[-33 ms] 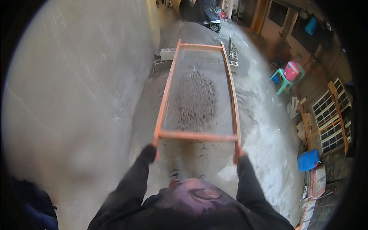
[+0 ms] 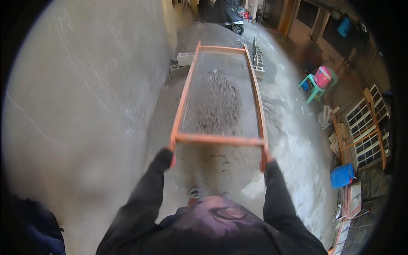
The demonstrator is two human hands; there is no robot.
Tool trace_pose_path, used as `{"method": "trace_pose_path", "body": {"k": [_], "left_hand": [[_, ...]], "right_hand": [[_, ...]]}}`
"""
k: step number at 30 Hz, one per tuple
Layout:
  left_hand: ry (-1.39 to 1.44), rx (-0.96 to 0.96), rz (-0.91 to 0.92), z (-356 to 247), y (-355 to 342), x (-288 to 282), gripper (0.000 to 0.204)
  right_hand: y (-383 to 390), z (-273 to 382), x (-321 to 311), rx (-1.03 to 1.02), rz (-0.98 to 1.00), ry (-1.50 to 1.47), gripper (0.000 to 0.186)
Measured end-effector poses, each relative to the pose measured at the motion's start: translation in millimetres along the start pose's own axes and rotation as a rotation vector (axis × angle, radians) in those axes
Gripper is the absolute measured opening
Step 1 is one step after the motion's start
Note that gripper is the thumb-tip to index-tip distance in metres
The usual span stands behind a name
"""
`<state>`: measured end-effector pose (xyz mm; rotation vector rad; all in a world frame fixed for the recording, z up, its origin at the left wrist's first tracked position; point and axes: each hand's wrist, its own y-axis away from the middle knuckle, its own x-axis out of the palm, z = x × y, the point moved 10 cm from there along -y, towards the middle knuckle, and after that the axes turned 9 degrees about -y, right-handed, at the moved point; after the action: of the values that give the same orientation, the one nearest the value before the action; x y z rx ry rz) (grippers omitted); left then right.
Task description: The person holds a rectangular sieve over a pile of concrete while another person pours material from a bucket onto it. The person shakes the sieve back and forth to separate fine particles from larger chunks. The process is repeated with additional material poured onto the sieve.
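Spreading the gravel [image 2: 217, 104] is helped by evenly moving the sieve [image 2: 219, 139], gripped by left hand [image 2: 171, 149] and right hand [image 2: 268, 156].

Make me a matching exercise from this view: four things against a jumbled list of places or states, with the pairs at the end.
1. Wooden frame
2. Gritty material
3. Pink jug
4. Motorbike

A. On a green chair
B. Held by the left hand and right hand
C. Partly under a dark cover
D. On the mesh

Pairs: 1-B; 2-D; 3-A; 4-C
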<state>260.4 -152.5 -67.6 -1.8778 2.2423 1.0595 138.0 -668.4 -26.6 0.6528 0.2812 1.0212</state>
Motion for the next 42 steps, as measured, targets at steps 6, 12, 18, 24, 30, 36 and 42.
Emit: {"method": "trace_pose_path", "body": {"k": [6,12,18,24,30,36,42], "left_hand": [[0.195,-0.171,-0.058,-72.0,-17.6,-33.7,0.085],[0.234,-0.379,0.107,126.4,59.7,68.3,0.088],[0.212,-0.327,-0.038,203.5,130.2,100.2,0.082],[0.086,-0.308,-0.015,31.4,33.5,23.8,0.085],[0.206,-0.377,-0.079,-49.3,-10.4,-24.5,0.086],[0.159,-0.359,0.003,118.3,55.7,52.5,0.09],[0.157,-0.276,-0.054,204.2,133.6,91.1,0.082]], "right_hand": [[-21.1,51.0,17.2,-0.107,0.014,-0.032,0.071],[22.1,-103.0,-53.3,-0.067,-0.123,0.307,0.065],[84.2,-168.8,-87.3,0.006,-0.071,0.114,0.055],[-5.5,-39.5,-13.4,0.024,-0.122,0.109,0.065],[-48.3,30.8,15.6,0.003,-0.044,-0.014,0.071],[-0.1,-122.3,-46.2,0.046,-0.118,0.097,0.062],[75.1,-195.0,-89.0,0.11,-0.086,-0.043,0.055]]}}
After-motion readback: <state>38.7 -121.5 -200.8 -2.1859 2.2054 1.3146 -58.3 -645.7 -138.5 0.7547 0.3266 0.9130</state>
